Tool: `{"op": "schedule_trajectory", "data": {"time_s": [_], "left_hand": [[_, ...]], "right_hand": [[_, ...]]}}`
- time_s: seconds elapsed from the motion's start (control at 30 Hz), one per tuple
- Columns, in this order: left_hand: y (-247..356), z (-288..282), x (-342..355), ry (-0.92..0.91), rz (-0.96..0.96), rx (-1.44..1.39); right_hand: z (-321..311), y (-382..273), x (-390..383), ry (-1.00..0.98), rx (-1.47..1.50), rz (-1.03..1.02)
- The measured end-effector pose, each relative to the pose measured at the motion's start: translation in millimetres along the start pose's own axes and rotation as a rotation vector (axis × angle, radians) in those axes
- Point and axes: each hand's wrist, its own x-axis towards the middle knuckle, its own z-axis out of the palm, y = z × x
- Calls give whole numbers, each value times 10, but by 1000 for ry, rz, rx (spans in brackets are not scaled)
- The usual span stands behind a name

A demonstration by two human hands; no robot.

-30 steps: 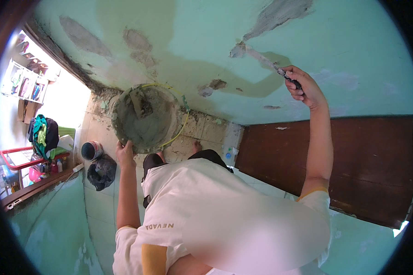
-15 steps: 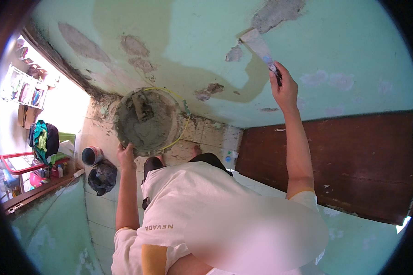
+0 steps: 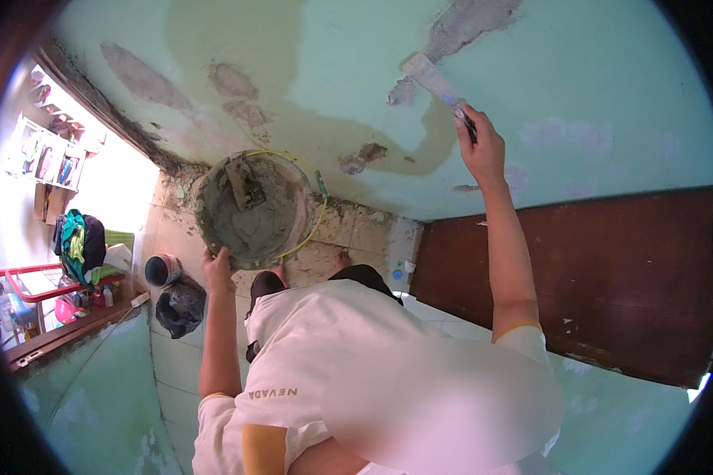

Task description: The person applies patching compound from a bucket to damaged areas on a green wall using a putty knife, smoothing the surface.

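Note:
My right hand (image 3: 482, 146) is closed round the handle of a putty knife (image 3: 429, 75), its wide pale blade against the green wall (image 3: 356, 55). The blade lies between a large grey mortar patch (image 3: 471, 28) above and a small grey patch (image 3: 402, 92) beside its lower left edge. With my left hand (image 3: 218, 269) I grip the near rim of a round bucket (image 3: 299, 218) with a thin yellow handle. Wet grey mortar (image 3: 249, 229) fills part of it, and a mortar-smeared flat tool (image 3: 238, 184) rests inside, partly covered.
On the tiled floor to the left stand a small pot (image 3: 162, 271) and a black plastic bag (image 3: 181, 307). Farther left is a red-edged rack (image 3: 36, 297) with clothes (image 3: 79, 241) above. A dark brown wooden panel (image 3: 570, 277) runs along the right.
My right hand and the putty knife have shifted slightly left along the wall, the blade now nearer the small grey patch. My left hand keeps its hold on the bucket.

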Motion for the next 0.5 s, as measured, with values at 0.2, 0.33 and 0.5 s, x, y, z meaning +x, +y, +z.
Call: {"op": "schedule_trajectory", "data": {"time_s": [0.2,0.33,0.5], "left_hand": [[-30,0,-3,-22,27,-30],[-57,1,16,-25,26,-48],[0,-3,-25,-21,-5,-19]], "right_hand": [[-166,124,-221,24,8,121],[-249,52,-226,53,182,122],[-225,-187,22,108,-58,15]]}}
